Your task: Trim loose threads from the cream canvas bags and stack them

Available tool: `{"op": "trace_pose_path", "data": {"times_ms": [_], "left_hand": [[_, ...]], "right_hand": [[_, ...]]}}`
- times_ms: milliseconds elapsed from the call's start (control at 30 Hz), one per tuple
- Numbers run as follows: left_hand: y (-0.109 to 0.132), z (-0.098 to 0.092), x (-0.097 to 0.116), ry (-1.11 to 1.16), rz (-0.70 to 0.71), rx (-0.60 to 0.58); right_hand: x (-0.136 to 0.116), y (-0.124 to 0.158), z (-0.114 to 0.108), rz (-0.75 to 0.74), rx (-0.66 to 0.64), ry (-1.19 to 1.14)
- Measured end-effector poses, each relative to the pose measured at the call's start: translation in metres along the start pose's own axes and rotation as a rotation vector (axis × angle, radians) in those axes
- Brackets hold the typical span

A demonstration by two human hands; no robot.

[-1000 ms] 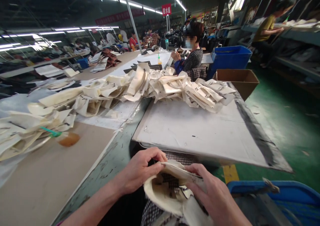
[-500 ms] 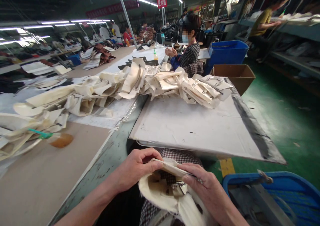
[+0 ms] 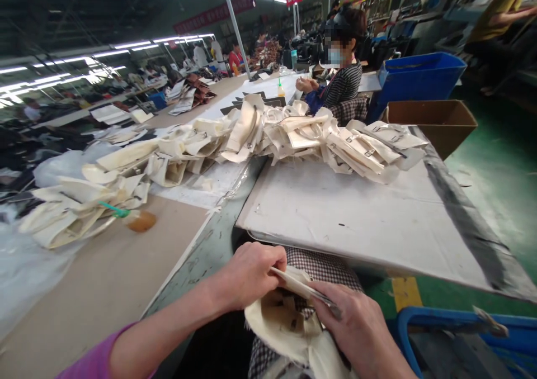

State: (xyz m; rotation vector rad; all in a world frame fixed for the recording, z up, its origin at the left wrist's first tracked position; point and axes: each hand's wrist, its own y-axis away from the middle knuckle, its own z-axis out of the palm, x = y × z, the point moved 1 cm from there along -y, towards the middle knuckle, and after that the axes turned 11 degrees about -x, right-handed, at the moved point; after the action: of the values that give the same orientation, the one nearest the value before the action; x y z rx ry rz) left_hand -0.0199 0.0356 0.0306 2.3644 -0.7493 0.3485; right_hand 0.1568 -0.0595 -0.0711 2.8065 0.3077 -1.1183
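Over my lap, on checkered cloth, I hold a cream-coloured bag piece (image 3: 274,323) with its opening spread towards me. My left hand (image 3: 258,273) is closed on the far rim, fingers curled over the edge and thumb beneath. On the same rim, farther right, my right hand (image 3: 352,317) pinches the layered edge between thumb and fingers. Between the two hands the rim runs as a raised, slanting strip. Dark small marks or fittings show inside the piece, too small to name. Its lower part hangs below and partly leaves the view.
Similar cream pieces lie heaped (image 3: 293,130) across the white-topped table (image 3: 319,205). A bottle of amber liquid with a green nozzle (image 3: 140,221) lies on the left table. A blue basket (image 3: 461,314) stands at lower right. Beyond sit a masked person (image 3: 344,83), a cardboard box (image 3: 432,113) and a blue bin (image 3: 423,69).
The view has swung left, so the surroundings sit farther right. My left fingers have curled more tightly over the rim, while my right hand keeps its hold.
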Motion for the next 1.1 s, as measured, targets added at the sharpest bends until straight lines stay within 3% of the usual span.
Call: {"op": "trace_pose_path", "data": {"times_ms": [200, 633, 733, 933, 1100], "left_hand": [[-0.005, -0.003, 0.006, -0.075, -0.048, -0.04], [-0.018, 0.006, -0.003, -0.081, -0.101, -0.045], [-0.016, 0.007, -0.003, -0.068, -0.101, -0.037], [-0.012, 0.008, -0.005, -0.036, -0.112, -0.014], [-0.009, 0.01, -0.004, -0.009, -0.091, 0.015]], "right_hand": [[0.003, -0.003, 0.002, -0.013, -0.051, 0.085], [-0.002, -0.006, 0.0, 0.212, -0.082, 0.016], [-0.002, -0.005, 0.0, 0.151, -0.079, 0.0], [-0.015, -0.012, -0.015, -0.116, -0.055, -0.025], [-0.032, -0.027, -0.016, -0.169, -0.107, -0.045]]}}
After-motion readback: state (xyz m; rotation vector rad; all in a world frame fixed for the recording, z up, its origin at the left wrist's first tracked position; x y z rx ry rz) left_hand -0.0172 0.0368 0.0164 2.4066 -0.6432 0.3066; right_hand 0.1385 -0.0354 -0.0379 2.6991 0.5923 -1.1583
